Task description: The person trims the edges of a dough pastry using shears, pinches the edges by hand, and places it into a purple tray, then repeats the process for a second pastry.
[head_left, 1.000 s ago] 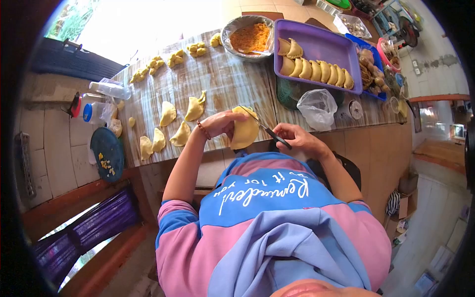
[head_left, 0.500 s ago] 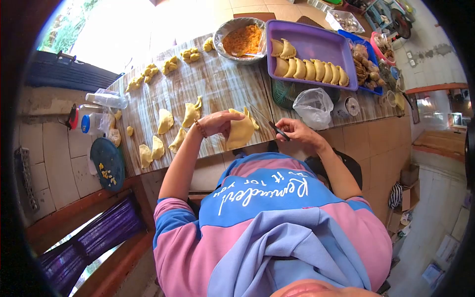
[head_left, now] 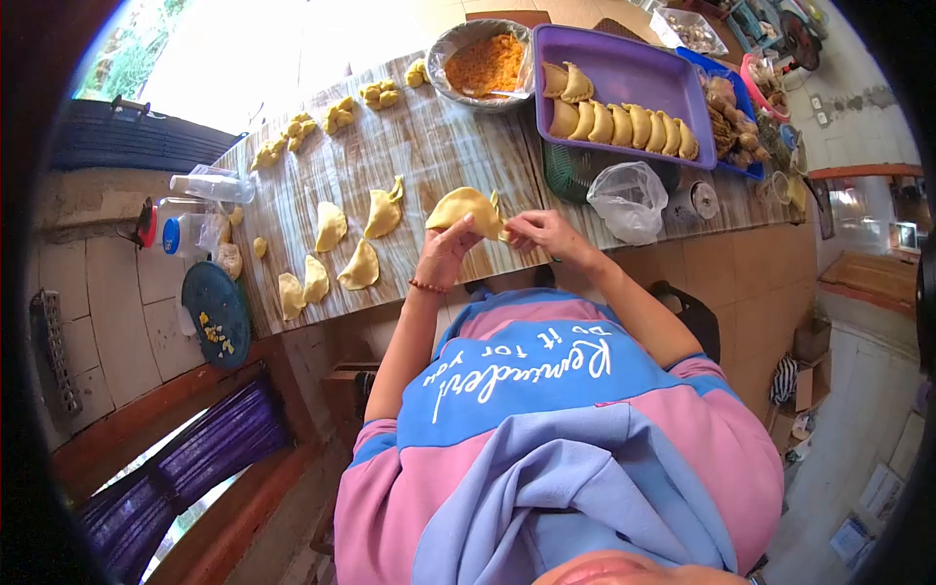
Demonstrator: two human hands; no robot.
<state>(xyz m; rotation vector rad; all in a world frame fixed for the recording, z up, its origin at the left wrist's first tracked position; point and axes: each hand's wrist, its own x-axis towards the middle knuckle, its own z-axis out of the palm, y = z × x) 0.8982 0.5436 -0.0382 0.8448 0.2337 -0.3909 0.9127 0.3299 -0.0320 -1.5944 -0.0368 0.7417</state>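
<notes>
Above the near edge of the counter (head_left: 458, 146), the left hand (head_left: 452, 246) grips one half-moon turnover (head_left: 462, 206) and the right hand's (head_left: 548, 233) closed grip pinches its edge. Five more turnovers (head_left: 331, 226) and five dough clumps (head_left: 380, 95) lie on the counter. A purple tray (head_left: 634, 73) holds ten turnovers, a plastic-lined bowl (head_left: 439, 63) orange filling (head_left: 485, 65), and a round blue plate (head_left: 216, 292) yellow bits (head_left: 211, 328).

Strong daylight pours in from beyond and to the left of the fingers (head_left: 526, 226), burning the floor (head_left: 292, 44) there to white and laying a pale sheen across the table (head_left: 288, 175). The dough half-moon (head_left: 458, 208) at the fingers is evenly lit and fairly clear. Nearer and left of them, light glows behind a dark curtain (head_left: 210, 444). Wide-lens distortion bows the outer surroundings, and black vignetting swallows the corners.
</notes>
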